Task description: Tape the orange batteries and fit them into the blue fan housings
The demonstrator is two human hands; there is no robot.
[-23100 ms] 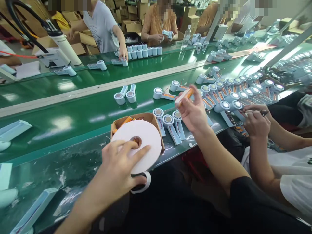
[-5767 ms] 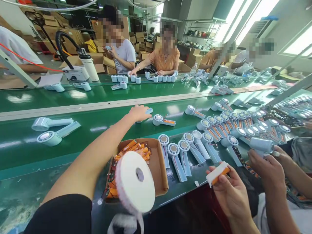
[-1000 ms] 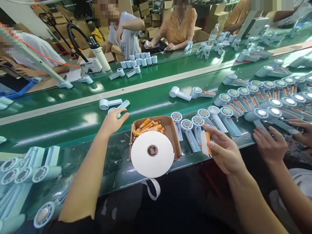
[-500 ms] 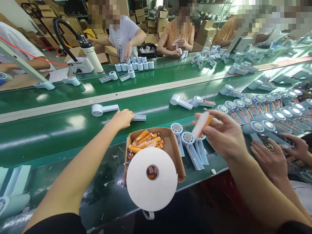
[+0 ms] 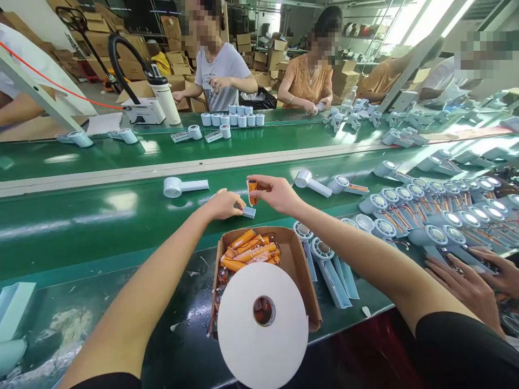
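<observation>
My left hand is closed on a light blue fan housing on the green belt; only its handle end shows, and the hand hides the rest. Just above that end, my right hand pinches an orange battery with a pale strip along its side. The battery is upright and looks apart from the housing. Below both hands stands a cardboard box with several orange batteries inside. A large white tape roll leans over the box's near side.
Left of my hands, a white fan housing lies on the belt. Several fan housings rest right of the box, under my right forearm. At far right, a co-worker's hands handle housings. People sit across the line.
My right hand has swung left with the battery, from above the housings to beside my left hand. My left hand has shifted slightly right with its housing. The view has tilted up a little.
</observation>
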